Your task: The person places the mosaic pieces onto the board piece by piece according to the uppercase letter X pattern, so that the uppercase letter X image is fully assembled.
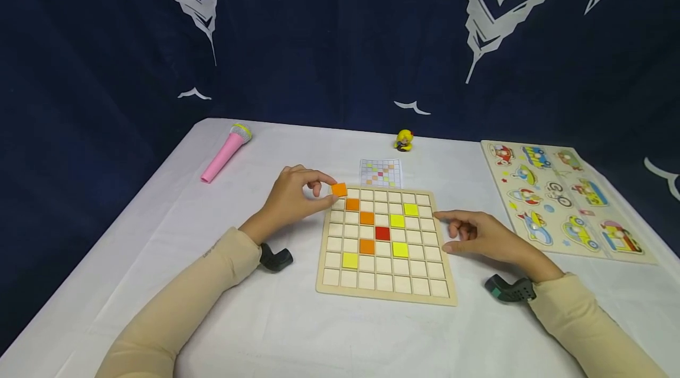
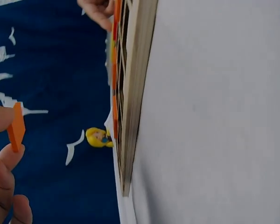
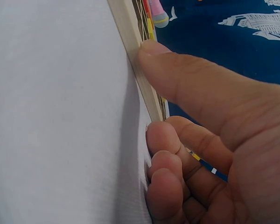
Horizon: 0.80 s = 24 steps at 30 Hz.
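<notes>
From my head camera, my left hand (image 1: 294,195) pinches an orange tile (image 1: 339,189) between thumb and fingertips, holding it just above the far left corner of the wooden grid board (image 1: 386,243). The board lies on the white tabletop (image 1: 276,319) and already carries orange, yellow and one red tile among plain ones. My right hand (image 1: 486,237) rests beside the board's right edge, fingers loosely curled and grasping nothing, one fingertip at the rim. Beyond the board lies a small pattern card (image 1: 381,173); its print is too small to read. A pink toy microphone (image 1: 225,152), a yellow figurine (image 1: 404,140) and a vehicle puzzle board (image 1: 563,199) sit farther off; I can read no writing on any of them.

From my left wrist, the orange tile (image 2: 16,127) sits edge-on between my fingertips (image 2: 1,118), well apart from the board's side (image 2: 135,93).

From my right wrist, my thumb (image 3: 177,70) touches the board's rim (image 3: 130,37), the other fingers curled on the tabletop.
</notes>
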Motion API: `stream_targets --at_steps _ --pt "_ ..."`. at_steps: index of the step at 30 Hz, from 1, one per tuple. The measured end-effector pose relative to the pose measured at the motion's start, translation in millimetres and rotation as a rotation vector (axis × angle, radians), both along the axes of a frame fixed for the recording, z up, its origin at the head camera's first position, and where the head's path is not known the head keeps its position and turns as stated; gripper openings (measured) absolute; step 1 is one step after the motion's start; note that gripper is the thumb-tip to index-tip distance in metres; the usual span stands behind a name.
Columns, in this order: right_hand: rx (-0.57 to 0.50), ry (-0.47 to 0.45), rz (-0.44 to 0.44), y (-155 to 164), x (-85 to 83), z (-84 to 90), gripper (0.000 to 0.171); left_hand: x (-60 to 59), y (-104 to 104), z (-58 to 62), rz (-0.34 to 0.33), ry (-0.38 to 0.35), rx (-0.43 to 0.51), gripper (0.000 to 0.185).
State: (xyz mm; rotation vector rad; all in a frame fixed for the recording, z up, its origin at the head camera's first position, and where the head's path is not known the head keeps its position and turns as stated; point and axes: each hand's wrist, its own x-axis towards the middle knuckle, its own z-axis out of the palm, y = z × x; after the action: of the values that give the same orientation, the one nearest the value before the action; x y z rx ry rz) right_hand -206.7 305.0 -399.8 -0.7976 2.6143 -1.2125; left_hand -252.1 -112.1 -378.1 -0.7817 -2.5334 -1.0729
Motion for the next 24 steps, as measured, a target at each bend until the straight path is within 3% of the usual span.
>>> stream_targets --at_steps 15,24 --pt "-0.006 0.014 0.019 0.7 -1.8 -3.2 0.061 22.4 50.2 20.0 -0.217 0.066 -0.127 0.026" --pt "-0.006 0.024 0.023 2.1 -1.5 -3.0 0.059 34.0 85.5 24.1 -0.331 0.026 -0.344 0.026"
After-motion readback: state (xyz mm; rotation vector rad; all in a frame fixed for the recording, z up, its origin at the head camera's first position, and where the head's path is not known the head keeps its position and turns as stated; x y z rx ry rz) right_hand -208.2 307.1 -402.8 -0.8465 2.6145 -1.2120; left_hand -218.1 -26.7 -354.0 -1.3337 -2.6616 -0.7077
